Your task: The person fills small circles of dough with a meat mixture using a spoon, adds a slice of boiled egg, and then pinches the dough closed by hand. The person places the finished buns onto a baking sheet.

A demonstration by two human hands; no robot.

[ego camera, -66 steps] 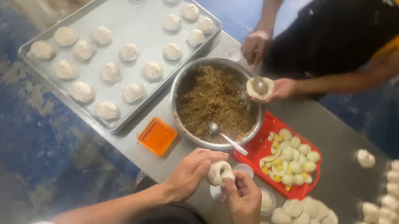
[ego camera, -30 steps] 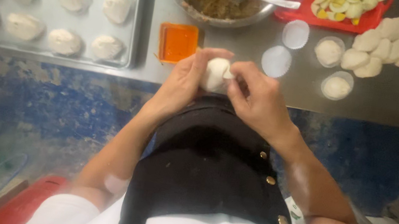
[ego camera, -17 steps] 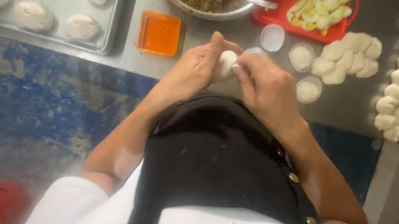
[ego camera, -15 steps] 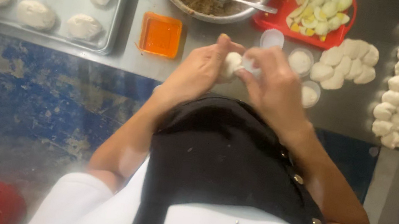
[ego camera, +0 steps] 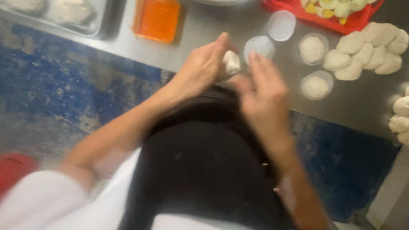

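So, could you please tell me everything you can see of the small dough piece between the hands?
The dough piece is a small, pale, off-white lump, rounded and soft-looking, with a matte surface. Only part of it shows. It sits in the grip of the left hand, whose fingers curl around it, while the right hand is close beside it, fingers spread; whether they touch it is blurred. It is held near the front edge of the steel table, just below a white paper cup.

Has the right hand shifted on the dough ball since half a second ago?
Yes. The right hand has opened and drawn back toward the body, off the dough ball, which the left hand holds near the steel table's edge.
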